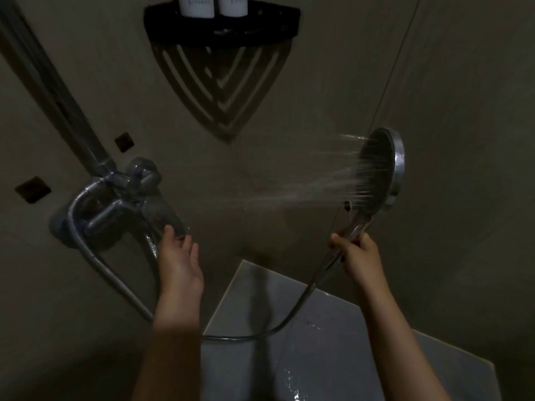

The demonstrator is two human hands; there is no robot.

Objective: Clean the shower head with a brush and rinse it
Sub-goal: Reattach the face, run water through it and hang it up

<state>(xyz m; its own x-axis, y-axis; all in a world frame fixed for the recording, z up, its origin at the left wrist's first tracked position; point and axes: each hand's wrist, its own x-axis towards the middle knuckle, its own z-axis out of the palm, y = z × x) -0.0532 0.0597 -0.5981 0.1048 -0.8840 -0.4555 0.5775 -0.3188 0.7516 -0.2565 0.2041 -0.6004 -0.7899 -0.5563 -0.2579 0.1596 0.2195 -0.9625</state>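
A round chrome shower head (382, 169) is held up at the right, its face turned left. Water sprays from it toward the wall in the middle. My right hand (359, 256) grips its handle just below the head. A metal hose (292, 311) runs from the handle down and left behind my left forearm. My left hand (179, 261) is below the chrome mixer tap (121, 198), fingertips touching the tap's lever, fingers apart and holding nothing. No brush is in view.
A black corner shelf (223, 27) with two white bottles (212, 5) hangs high on the wall and casts a striped shadow. A chrome riser pipe (55, 96) climbs from the tap to the upper left. A wet pale floor (318, 357) lies below.
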